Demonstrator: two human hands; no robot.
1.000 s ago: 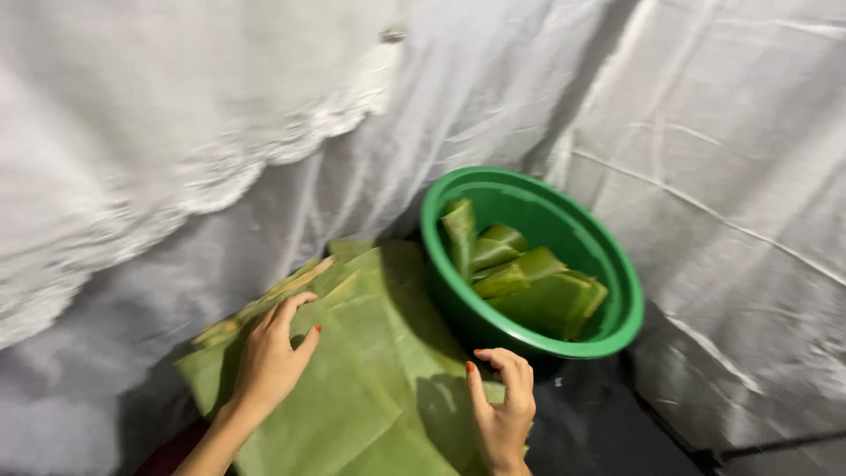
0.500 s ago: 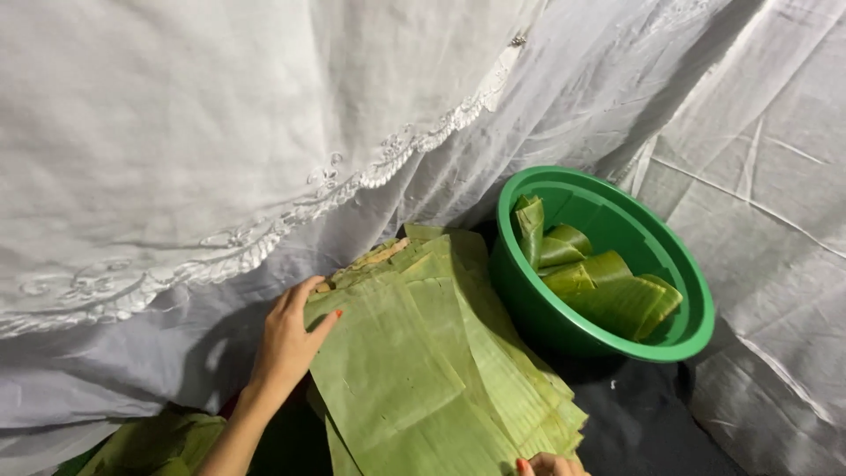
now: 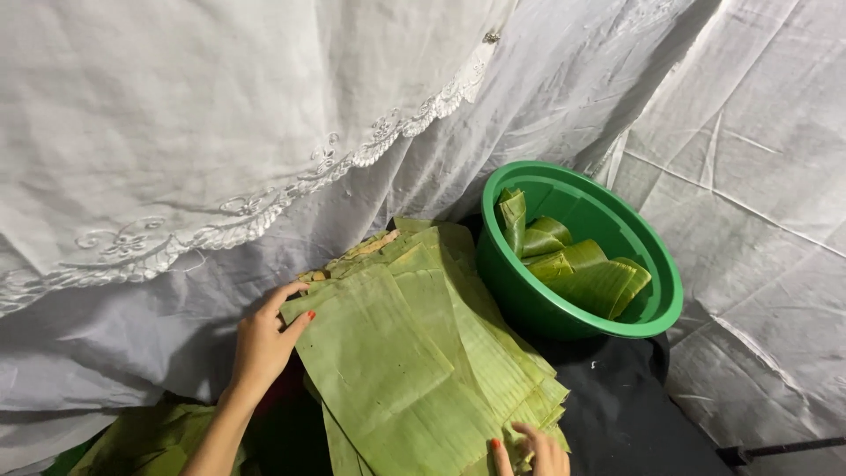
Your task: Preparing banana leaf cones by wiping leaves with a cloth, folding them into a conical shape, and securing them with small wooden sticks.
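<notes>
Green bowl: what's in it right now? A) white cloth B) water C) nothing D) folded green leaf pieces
D: the green bowl holds several folded leaf pieces leaning against its inner wall, beside the flat stack of leaves that the left hand and right hand touch at its edges.
</notes>
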